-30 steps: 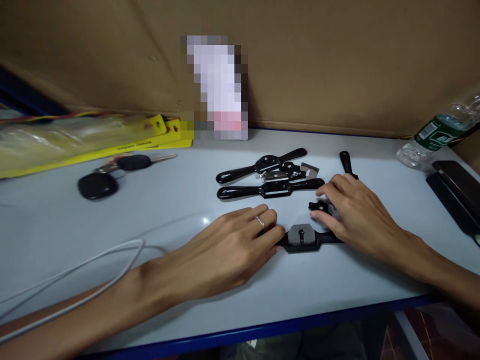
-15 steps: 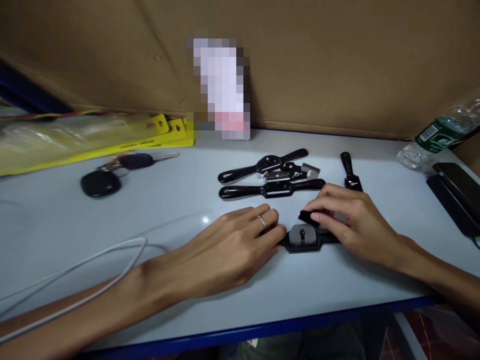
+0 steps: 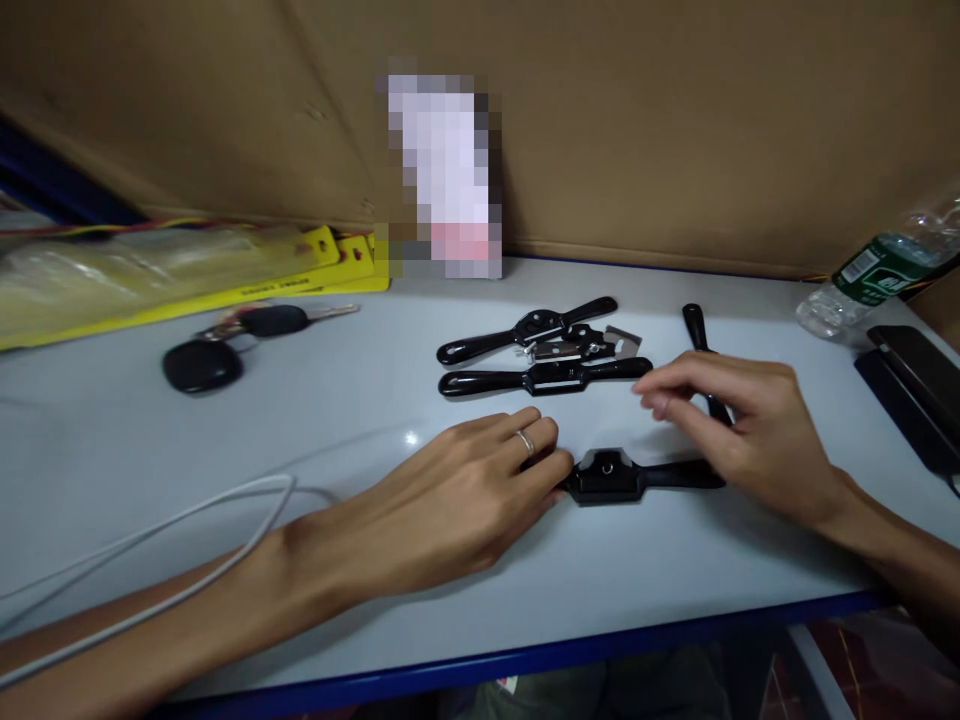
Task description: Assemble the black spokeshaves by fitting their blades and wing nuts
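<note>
A black spokeshave [image 3: 611,482] lies on the table, with its lever cap seated over the grey blade, whose upper corners show at either side. My left hand [image 3: 480,480], with a ring on one finger, is closed round the left handle, which it mostly hides. My right hand [image 3: 750,430] hovers above the right handle, thumb and forefinger curved close to each other with no object visible between them. Behind it lies another black spokeshave [image 3: 697,330], partly covered by the fingers. Farther back are two spokeshaves, one nearer [image 3: 555,377] and one farther [image 3: 536,328], with a loose blade [image 3: 622,342] and small metal parts.
Car keys [image 3: 202,365] and yellow-edged packages [image 3: 315,285] are on the left. A white cable [image 3: 255,490] crosses my left forearm. A water bottle [image 3: 870,280] and a dark phone-like object [image 3: 915,390] stand at the right. Cardboard [image 3: 675,130] walls the back; a blurred item leans there.
The black lever cap has gone from my right fingers onto the blade in the spokeshave. My right hand has lifted away to the right. My left hand stays put.
</note>
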Tool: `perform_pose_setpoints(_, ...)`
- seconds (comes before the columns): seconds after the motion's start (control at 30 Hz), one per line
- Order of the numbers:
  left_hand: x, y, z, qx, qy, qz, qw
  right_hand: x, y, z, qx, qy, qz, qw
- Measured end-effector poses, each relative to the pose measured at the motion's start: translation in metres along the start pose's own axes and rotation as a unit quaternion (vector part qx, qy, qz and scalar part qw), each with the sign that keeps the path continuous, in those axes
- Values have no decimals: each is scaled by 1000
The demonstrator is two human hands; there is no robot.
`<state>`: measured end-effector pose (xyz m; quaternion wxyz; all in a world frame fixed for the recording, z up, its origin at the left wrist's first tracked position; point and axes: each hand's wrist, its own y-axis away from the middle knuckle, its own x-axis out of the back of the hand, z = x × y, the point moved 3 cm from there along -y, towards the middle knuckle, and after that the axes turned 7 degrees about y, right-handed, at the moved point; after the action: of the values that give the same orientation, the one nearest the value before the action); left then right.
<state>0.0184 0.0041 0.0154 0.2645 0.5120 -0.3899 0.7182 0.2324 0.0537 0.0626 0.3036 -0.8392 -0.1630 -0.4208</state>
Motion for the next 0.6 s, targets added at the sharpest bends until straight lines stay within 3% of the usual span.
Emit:
perform_pose_setpoints(0.1,1,-1,0,-2,1,5,1000,10,-7,15,-21,102,-6,994)
perform_pose_setpoints(0.23,0,-2,0,-2,2,11,1000,6,-9,33,-35,217,-144,965)
perform_pose_setpoints(0.33,0,-1,-1,-3,3,8,1000,1,-6,38,-26,232,-221,947)
perform_pose_setpoints(0.47,2,-1,1,-6,-1,7,1000,-2,-5,33,-9,176,-202,963)
perform_pose_setpoints(0.6,2,-2,1,-3,2,1,1000,-8,-5,15,-60,-55,-165,983)
